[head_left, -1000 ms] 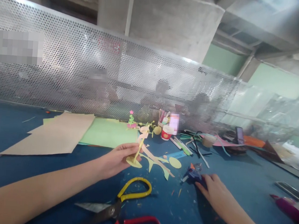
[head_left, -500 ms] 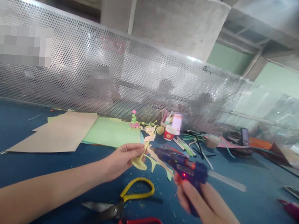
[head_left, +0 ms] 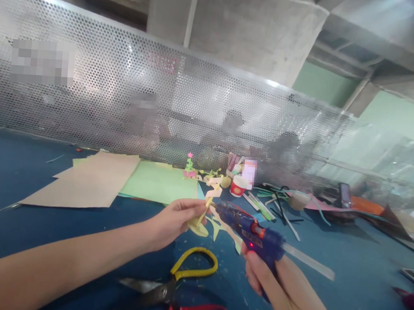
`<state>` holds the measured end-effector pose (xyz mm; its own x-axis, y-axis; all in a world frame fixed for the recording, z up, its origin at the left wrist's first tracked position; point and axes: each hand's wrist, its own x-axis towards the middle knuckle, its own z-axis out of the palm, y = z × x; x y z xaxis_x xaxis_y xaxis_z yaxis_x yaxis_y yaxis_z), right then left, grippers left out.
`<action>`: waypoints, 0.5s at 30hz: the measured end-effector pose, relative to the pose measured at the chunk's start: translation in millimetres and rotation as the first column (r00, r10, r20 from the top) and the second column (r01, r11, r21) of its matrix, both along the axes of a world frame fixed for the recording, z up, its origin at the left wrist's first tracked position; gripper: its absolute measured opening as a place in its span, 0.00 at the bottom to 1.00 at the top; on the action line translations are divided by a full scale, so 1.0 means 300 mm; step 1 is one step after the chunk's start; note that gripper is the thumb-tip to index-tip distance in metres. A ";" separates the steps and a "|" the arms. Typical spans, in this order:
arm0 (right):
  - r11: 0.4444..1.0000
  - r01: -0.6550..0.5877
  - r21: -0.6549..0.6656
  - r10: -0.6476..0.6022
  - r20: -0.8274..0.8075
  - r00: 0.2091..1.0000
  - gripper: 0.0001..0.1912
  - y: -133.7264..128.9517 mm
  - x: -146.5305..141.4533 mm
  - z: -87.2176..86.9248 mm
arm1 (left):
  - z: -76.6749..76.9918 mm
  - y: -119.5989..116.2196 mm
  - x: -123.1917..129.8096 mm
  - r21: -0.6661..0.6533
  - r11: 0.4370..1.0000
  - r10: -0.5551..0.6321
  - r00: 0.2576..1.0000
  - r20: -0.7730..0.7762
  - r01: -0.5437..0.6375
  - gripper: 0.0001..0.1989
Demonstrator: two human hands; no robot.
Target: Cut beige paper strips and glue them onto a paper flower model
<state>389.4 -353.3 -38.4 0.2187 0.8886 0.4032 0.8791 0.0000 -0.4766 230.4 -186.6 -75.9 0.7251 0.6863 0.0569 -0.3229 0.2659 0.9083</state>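
Between its fingertips, my left hand (head_left: 184,217) pinches a yellow paper craft (head_left: 199,226) with a round base, a thin stem and a pale folded strip at the top. My right hand (head_left: 269,277) is wrapped round the handle of a blue glue gun (head_left: 251,231), whose red light is lit. The gun's nozzle points left and is close to the stem; whether they touch is not clear. A clear glue stick (head_left: 309,261) juts from the gun's back. Cut pale green and peach paper pieces (head_left: 217,229) lie behind the craft.
Scissors (head_left: 164,291) with yellow and red handles lie open in front. Beige paper (head_left: 84,182) and green paper (head_left: 158,182) are at the back left. A red cup (head_left: 238,186), markers (head_left: 260,206) and a small tree craft (head_left: 189,167) stand or lie near the perforated screen (head_left: 101,86).
The view has shifted slightly, so most things appear a little further right. The glue gun's nozzle has come slightly nearer the stem. Both hands keep their hold.
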 end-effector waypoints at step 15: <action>0.999 -0.018 -0.038 0.018 -0.017 1.000 0.21 0.001 -0.024 0.029 | 0.015 -0.009 -0.004 -0.031 0.999 -0.008 1.000 0.002 0.009 0.11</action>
<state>382.1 -353.1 -29.9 0.2089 0.9072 0.3650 0.8709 -0.0028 -0.4915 229.3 -189.4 -71.5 0.7308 0.6816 0.0369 -0.3225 0.2971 0.8988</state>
